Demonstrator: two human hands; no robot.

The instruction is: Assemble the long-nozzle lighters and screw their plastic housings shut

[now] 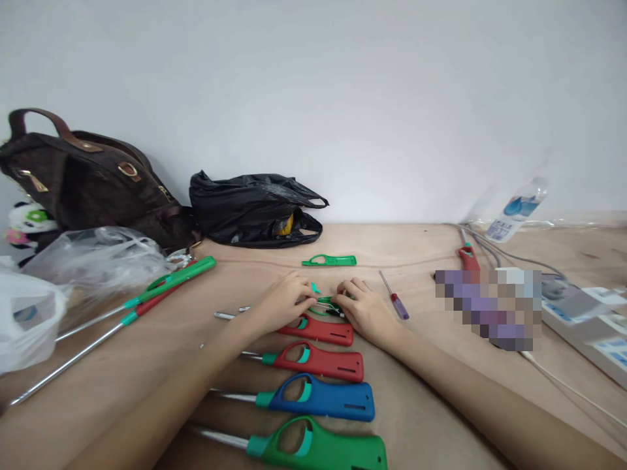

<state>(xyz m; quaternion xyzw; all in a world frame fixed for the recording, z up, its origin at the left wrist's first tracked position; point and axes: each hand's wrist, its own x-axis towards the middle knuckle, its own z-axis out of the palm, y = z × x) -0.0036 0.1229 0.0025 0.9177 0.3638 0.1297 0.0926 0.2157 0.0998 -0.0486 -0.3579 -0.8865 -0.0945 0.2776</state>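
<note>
Between my hands lies an opened green lighter half (pixel 321 303) with a thin wire and a small black part (pixel 335 313) showing, partly covered by my fingers. My left hand (pixel 287 301) pinches at its left end, thumb and forefinger together. At the other end, the fingers of my right hand (pixel 362 305) are closed on the lighter beside the black part. A small teal trigger piece (pixel 315 288) is by my left fingertips. Behind both hands rests the separate green casing half (pixel 329 260). A purple-handled screwdriver (pixel 398 305) lies right of my right hand.
Nearer me are two red lighters (pixel 337 365), a blue lighter (pixel 337 399) and a green lighter (pixel 343 450). Long lighters (pixel 181 274), plastic bags (pixel 255 209) and a brown bag (pixel 93 176) occupy the left. A bottle (pixel 516 209), another red lighter (pixel 469 260) and a power strip (pixel 582 333) are right.
</note>
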